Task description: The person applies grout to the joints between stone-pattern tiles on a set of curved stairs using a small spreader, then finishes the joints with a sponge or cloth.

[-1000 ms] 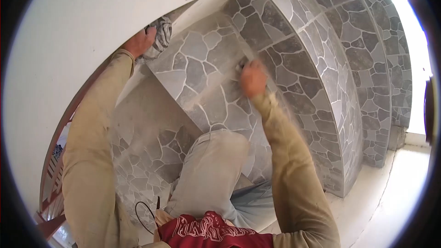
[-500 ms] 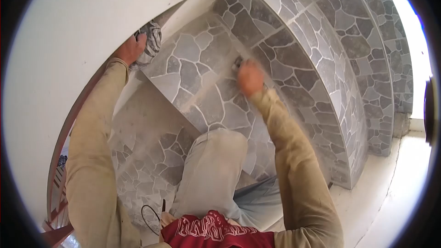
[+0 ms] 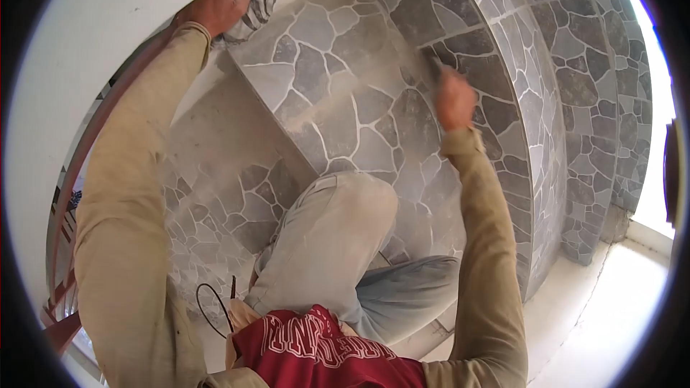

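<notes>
My right hand is closed round a small dark flat tool, smeared by motion. The tool's tip is against the stone-patterned riser, just above the grey step tread with its white joints. At the upper left, my left hand curls against a crumpled grey striped cloth, with part of the fingers hidden. This cloth lies at the far left end of the tread, beside the white wall.
Curved stone-patterned steps rise on the right. A plain riser drops from the tread to a lower stone-patterned step. My bent knee is over the step edge. A dark red railing runs along the left.
My right hand has moved right and away from me with the tool, from the tread towards the riser. The view has shifted; my left hand stays by the cloth.
</notes>
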### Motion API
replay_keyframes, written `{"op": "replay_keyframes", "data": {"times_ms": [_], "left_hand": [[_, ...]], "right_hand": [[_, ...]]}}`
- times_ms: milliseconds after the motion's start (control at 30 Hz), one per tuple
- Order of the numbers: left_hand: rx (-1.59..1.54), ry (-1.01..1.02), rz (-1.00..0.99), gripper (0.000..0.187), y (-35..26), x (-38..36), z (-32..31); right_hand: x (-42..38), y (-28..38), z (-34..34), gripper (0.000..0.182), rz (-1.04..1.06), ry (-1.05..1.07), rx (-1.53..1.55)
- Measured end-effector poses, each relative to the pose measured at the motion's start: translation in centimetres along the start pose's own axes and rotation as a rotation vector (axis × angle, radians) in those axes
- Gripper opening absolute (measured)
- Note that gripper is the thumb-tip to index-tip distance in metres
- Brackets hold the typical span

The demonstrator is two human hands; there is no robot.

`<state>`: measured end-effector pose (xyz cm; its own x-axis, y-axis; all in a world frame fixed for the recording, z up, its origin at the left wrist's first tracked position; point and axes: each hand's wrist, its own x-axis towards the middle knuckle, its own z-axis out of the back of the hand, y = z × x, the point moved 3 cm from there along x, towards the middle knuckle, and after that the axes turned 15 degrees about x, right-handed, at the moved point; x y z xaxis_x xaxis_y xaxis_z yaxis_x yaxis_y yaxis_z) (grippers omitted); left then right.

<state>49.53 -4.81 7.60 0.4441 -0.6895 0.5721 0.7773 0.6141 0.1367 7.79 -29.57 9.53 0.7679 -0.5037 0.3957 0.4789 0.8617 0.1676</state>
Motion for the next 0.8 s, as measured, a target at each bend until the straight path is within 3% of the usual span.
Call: {"op": "replay_keyframes", "data": {"times_ms": [67, 100, 200, 333, 400, 500, 633, 700, 800], "left_hand": [[-0.057, 0.1, 0.044, 0.056, 0.1, 0.4, 0.0], [-0.02, 0.143, 0.055, 0.055, 0.1, 0.5, -0.1], [-0.013, 0.161, 0.038, 0.054, 0.1, -0.1, 0.4], [-0.018, 0.088, 0.045, 0.052, -0.2, 0.4, 1.2], [-0.015, 0.123, 0.044, 0.051, -0.1, 0.4, 1.3], [-0.004, 0.091, 0.024, 0.05, -0.2, 0.3, 1.3], [0.013, -0.028, 0.015, 0.05, 0.0, 0.2, 0.6], [-0.008, 0.046, 0.024, 0.051, 0.0, 0.1, 0.7], [0.013, 0.142, 0.035, 0.052, 0.1, 0.4, 0.7]], "right_hand": [[0.7, 0.9, -3.3, 0.013, -0.053, 0.128, -0.13], [1.1, 1.4, -3.7, 0.009, -0.19, 0.134, -0.145], [1.2, 1.5, -2.7, 0.012, -0.177, 0.318, -0.062], [2.4, 2.1, -0.6, 0.015, -0.217, 0.284, 0.071], [2.3, 2.7, -0.4, 0.016, -0.185, 0.131, -0.002], [1.3, 2.0, -4.4, 0.015, -0.139, 0.223, -0.054], [3.7, 2.5, -2.3, 0.014, -0.226, 0.301, -0.097], [2.7, 2.1, -3.1, 0.014, -0.187, 0.169, -0.065], [2.7, 2.8, -4.8, 0.013, -0.145, 0.274, -0.124]]}}
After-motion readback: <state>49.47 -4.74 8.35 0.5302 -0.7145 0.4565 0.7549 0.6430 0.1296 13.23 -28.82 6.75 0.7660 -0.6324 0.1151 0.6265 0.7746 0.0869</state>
